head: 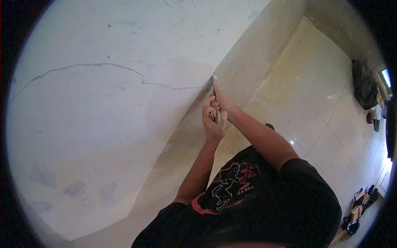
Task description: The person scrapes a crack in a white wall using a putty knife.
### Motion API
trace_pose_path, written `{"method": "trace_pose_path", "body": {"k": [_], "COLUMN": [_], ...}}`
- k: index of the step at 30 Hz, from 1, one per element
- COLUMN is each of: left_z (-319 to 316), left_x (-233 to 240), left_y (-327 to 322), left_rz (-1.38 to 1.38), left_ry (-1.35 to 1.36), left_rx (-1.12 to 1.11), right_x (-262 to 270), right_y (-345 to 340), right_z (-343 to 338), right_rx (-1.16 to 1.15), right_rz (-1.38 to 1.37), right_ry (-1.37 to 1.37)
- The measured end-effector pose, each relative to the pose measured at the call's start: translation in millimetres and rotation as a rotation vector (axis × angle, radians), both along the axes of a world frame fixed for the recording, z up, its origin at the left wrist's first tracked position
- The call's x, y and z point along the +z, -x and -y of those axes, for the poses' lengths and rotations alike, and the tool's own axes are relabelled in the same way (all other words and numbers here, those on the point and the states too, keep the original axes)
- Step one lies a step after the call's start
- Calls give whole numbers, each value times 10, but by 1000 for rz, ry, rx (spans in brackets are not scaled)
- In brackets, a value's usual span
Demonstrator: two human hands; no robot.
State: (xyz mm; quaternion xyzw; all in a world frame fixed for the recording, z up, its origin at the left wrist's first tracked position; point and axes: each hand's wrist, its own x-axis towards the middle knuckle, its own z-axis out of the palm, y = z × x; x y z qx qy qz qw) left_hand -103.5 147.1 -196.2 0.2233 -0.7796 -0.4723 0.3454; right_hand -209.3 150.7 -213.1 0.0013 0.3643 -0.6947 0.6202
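My right hand (222,100) grips a narrow flat-bladed tool, perhaps a scraper or putty knife (213,79). Its index finger extends along the blade. The tip meets the edge between a white wall surface (173,124) and a beige strip of wall (248,62). A thin dark crack (102,64) crosses the white surface and runs out to that edge, close by the blade. Just below the right hand is my left hand (214,124), fingers curled and thumb apart. Something greyish lies between its thumb and fingers; whether it is the tool's handle is unclear.
Pale floor tiles (322,124) spread to the right. A black bag (364,85) lies on them near small items at the far side. Several dark and tan objects (356,210) are grouped at lower right. Grey patches (74,189) mark the white wall's lower part.
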Motion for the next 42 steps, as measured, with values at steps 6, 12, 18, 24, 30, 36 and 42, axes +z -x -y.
{"method": "trace_pose_path", "body": {"k": [6,12,18,24,30,36,42], "left_z": [1,-32,-44,-49,97,-122,-70], "left_x": [-2,8,82,204,141,-52,-74], "left_y": [-36,-13,-29,-22,61,-1,-44], "left_rz": [-11,-60,102,14,6,-79,-39], "left_ry": [-3,-11,-131,-91,-80,-47,-122], "left_rx": [7,2,75,29,1,77,78], "right_x": [-21,-44,70,120,154,29,87], "right_y": [-3,-5,10,-19,64,1,-9], "right_z": [18,-17,-7,38,55,-58,-41], "right_rx": [-4,21,-55,-60,-51,27,-30], "right_rz": [-48,35,-14,-75,97,-20,-30], "right_ry": [-20,51,-67,-85,-68,-13,-83]}}
